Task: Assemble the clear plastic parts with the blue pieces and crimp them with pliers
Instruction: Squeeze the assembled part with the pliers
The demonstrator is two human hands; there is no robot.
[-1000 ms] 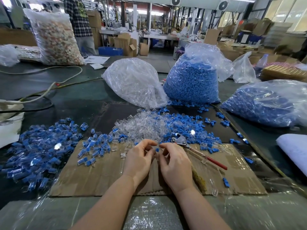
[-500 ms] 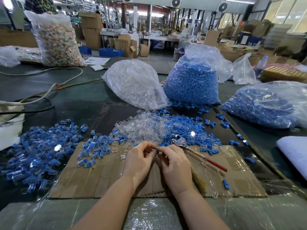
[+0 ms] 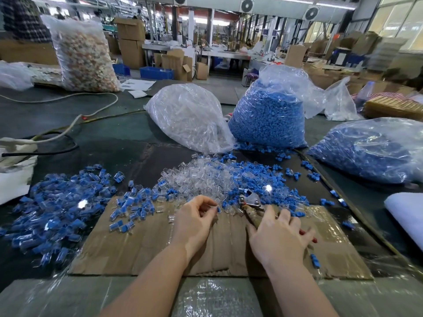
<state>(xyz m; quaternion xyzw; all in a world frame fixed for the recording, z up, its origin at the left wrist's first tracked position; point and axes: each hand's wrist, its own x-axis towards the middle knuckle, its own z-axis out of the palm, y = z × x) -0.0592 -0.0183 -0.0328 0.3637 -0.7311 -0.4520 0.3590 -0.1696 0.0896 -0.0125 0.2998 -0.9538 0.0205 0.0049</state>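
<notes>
My left hand (image 3: 194, 219) pinches a small clear part with a blue piece (image 3: 218, 209) in it, just above the cardboard sheet (image 3: 142, 243). My right hand (image 3: 278, 236) lies over the red-handled pliers (image 3: 250, 202), fingers spread across the handles; the metal jaws stick out toward the loose piles. A heap of clear plastic parts (image 3: 199, 177) lies ahead, with loose blue pieces (image 3: 256, 177) to its right. A pile of assembled clear-and-blue parts (image 3: 59, 207) spreads at the left.
Behind the piles stand a bag of clear parts (image 3: 187, 117) and a bag of blue pieces (image 3: 267, 120); another blue-filled bag (image 3: 370, 149) lies at the right. A white pad (image 3: 407, 213) is at the right edge. Cables (image 3: 57, 136) run at the left.
My hands have come apart. The right hand left the small part and moved right onto the pliers' handles; the left hand keeps the part.
</notes>
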